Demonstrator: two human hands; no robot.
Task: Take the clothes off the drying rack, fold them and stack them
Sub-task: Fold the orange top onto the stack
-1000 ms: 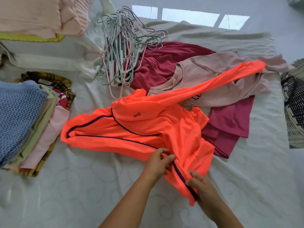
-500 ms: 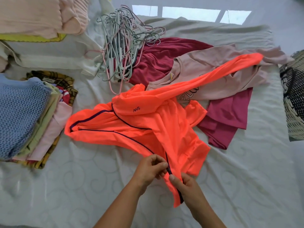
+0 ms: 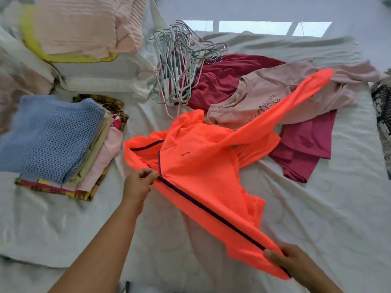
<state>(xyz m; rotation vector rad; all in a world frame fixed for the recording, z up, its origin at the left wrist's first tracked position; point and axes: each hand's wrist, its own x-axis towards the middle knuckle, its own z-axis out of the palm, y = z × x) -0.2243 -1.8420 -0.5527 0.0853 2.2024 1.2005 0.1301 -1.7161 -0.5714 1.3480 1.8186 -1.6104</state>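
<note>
Folded stack [image 3: 53,142]: lies at the left on the white bed sheet [image 3: 338,218]. A blue open-knit top is uppermost, with pale green, pink and plaid layers under it.
Pink knit pile [image 3: 84,24]: far left corner, resting on a yellow-edged cloth.
Left hand [image 3: 137,185]: fingers curled, pinching the upper end of the orange jacket's dark-trimmed edge.
Hangers [image 3: 177,66]: a loose heap of wire hangers beyond the jacket, partly over the maroon garment [image 3: 228,75].
Orange jacket [image 3: 203,170]: in the centre, its trimmed edge pulled taut between both hands. The body is raised off the sheet, and one sleeve stretches up and right across the dusty pink shirt [image 3: 275,92].
Magenta garment [image 3: 306,144]: crumpled beside the jacket, partly under the pink shirt.
Right hand [image 3: 289,261]: grips the lower end of the trimmed edge, thumb on top.
Woven basket [image 3: 383,115]: cut off by the right edge.
</note>
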